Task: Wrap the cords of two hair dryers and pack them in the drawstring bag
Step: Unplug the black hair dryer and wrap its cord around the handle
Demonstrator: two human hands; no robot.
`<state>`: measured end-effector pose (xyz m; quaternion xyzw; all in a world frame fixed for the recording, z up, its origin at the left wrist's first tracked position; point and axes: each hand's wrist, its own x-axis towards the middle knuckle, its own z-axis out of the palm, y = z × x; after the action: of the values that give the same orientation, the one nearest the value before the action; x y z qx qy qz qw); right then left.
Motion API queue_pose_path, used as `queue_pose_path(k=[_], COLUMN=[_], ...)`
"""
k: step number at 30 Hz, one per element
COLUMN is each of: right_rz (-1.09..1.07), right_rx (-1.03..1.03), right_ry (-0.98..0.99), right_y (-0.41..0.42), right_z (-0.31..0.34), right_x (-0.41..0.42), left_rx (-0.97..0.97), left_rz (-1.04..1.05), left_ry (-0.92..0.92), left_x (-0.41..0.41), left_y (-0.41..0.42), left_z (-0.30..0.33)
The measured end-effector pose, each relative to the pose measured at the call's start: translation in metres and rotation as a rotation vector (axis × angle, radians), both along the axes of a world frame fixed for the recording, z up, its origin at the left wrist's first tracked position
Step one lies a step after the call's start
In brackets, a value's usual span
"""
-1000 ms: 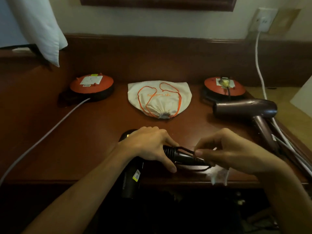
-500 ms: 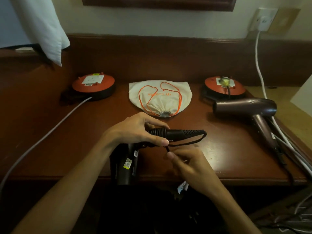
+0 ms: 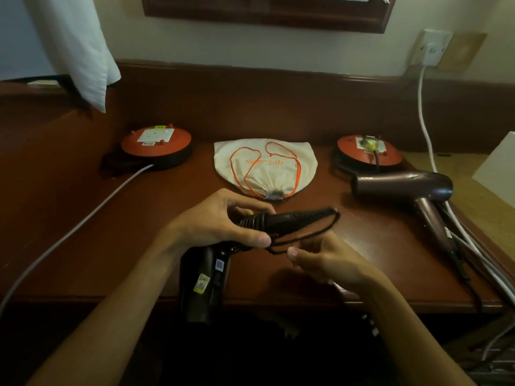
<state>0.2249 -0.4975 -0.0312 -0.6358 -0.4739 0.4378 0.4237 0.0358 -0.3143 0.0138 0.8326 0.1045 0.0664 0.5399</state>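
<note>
Left hand (image 3: 220, 221) grip is clamped on the black hair dryer (image 3: 206, 277), fingers and thumb curled round the handle where cord turns already sit; right hand (image 3: 326, 260) grip pinches the black cord (image 3: 315, 232) just below the handle, fingertips together on it.

Head view, progress: a few coils are on the handle, near the left thumb. A loose loop runs from the handle tip back down to the right hand, so this wrap looks partly done, not finished. The rest of the cord's length is out of sight below the bench (image 3: 83, 246) edge, can't tell how much is left.

The second hair dryer (image 3: 404, 188), maroon, lies on the bench at right, its cord unwrapped and trailing off the right edge. Drawstring bag (image 3: 264, 168) lies flat at bench centre, mouth cinched shut, orange string on top, nothing packed. Judged left: finish this wrap, wrap the second, open bag, pack both.

Black dryer: body hangs over the front bench edge, stickers on the barrel, handle pointing right, held just above the surface.
</note>
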Motion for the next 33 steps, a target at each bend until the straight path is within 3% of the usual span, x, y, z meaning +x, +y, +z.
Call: queue_pose_path(k=[8,13,18,22,27,30,33], right_rz=[0.121,0.097,0.093,0.137,-0.001,-0.146,-0.228], right_rx=[-0.097,-0.144,-0.144,-0.211,-0.164,-0.073,0.071], right_ry=[-0.429,-0.451,-0.566,-0.481,-0.193,-0.192,-0.317], right_y=[0.027,0.040,0.044,0.036,0.021,0.012,0.005], right_z=[0.041,0.061,0.068,0.071,0.060,0.040,0.020], right_x=[0.018,0.018,0.006,0.001,-0.012,-0.023,-0.030], left_rx=[0.157,0.479,0.651,0.686,0.637,0.625,0.551], left_rz=[-0.089,-0.080,-0.072,-0.047,0.056,0.114,0.165], left_ry=[0.196,0.341,0.422,0.435,0.349,0.348,0.324], left_x=[0.013,0.022,0.030,0.031,0.028,0.029,0.029], left_y=[-0.013,-0.018,-0.020,-0.019,-0.007,0.000,0.008], left_z=[-0.002,-0.003,-0.005,-0.006,-0.008,-0.009,-0.010])
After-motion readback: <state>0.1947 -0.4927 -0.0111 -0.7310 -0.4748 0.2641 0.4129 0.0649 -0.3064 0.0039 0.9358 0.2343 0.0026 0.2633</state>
